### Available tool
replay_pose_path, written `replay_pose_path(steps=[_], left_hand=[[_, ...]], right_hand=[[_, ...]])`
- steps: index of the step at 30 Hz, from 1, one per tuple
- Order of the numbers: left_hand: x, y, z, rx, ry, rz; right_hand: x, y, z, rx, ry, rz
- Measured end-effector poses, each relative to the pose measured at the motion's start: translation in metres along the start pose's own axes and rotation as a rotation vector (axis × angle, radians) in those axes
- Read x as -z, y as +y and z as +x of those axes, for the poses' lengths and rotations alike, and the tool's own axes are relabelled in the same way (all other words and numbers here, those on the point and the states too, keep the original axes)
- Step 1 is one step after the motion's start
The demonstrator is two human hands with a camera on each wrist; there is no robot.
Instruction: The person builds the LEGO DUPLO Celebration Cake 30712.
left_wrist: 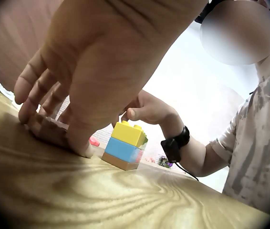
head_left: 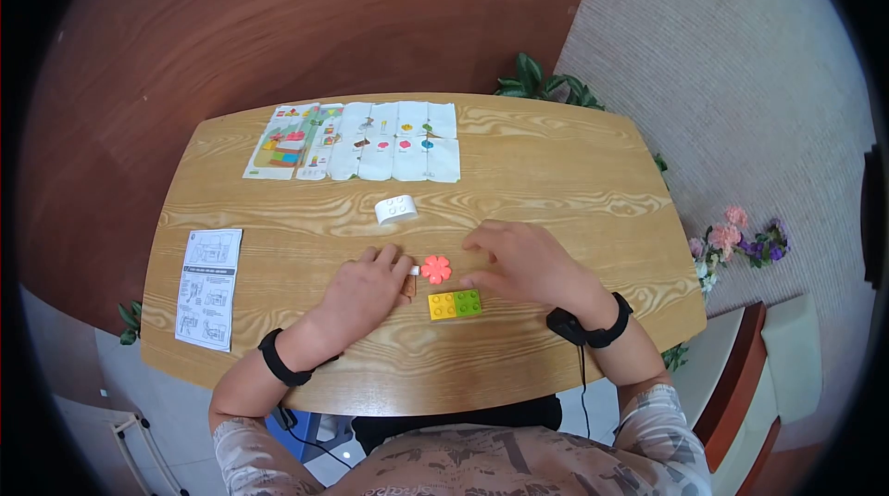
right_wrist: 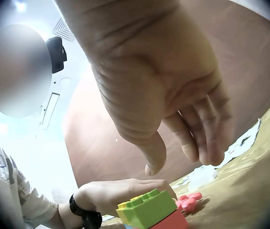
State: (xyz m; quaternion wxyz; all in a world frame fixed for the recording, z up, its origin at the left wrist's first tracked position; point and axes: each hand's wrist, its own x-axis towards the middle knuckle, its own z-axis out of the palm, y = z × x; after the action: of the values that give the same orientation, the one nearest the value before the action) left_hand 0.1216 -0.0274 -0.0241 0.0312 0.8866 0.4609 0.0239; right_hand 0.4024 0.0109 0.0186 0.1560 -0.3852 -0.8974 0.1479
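Note:
My left hand (head_left: 366, 288) is low on the table, its thumb and fingers on either side of a brown block (left_wrist: 53, 132), mostly hidden under the hand in the head view. A small white piece (head_left: 415, 270) shows at its fingertips, beside a coral flower-shaped piece (head_left: 436, 269). My right hand (head_left: 528, 260) hovers empty to the right of the flower, fingers loosely bent and thumb apart. Nearer me stands a brick stack with a yellow brick (head_left: 444, 306) and a green brick (head_left: 469, 302) on top, over a blue brick (left_wrist: 121, 149), a red brick (right_wrist: 172, 222) and a brown base (left_wrist: 120, 161).
A white rounded brick (head_left: 396, 210) lies beyond the hands. An unfolded picture sheet (head_left: 398, 163) spreads along the far side of the table (head_left: 556, 163). A printed instruction leaflet (head_left: 208, 288) lies at the left. Flowers (head_left: 727, 237) and chairs stand past the right edge.

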Motion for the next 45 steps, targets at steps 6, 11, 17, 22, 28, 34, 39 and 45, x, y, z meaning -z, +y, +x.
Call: replay_pose_path(steps=[6,11,17,22,28,34,39,45], left_hand=[[-0.006,-0.004,0.001,-0.001,0.042,-0.002],[-0.005,-0.005,0.002,0.018,0.036,-0.053],[-0.008,-0.007,0.004,0.007,0.064,-0.062],[-0.010,-0.008,0.005,0.039,0.030,-0.059],[-0.015,-0.007,0.006,0.062,0.031,-0.011],[-0.013,-0.001,0.006,0.071,0.041,0.055],[-0.014,-0.001,0.006,0.035,0.093,0.068],[-0.010,0.002,0.006,0.020,0.208,0.069]], right_hand=[[-0.017,0.025,0.014,0.049,-0.018,0.019],[-0.019,0.023,0.022,0.068,-0.069,0.062],[-0.010,0.016,0.026,-0.029,-0.165,0.106],[-0.011,0.018,0.026,-0.060,-0.167,0.131],[-0.010,0.015,0.026,-0.077,-0.192,0.135],[-0.018,0.021,0.027,-0.003,-0.151,0.110],[-0.015,0.013,0.035,0.130,-0.150,0.096],[-0.017,0.002,0.049,0.170,-0.190,0.142]])
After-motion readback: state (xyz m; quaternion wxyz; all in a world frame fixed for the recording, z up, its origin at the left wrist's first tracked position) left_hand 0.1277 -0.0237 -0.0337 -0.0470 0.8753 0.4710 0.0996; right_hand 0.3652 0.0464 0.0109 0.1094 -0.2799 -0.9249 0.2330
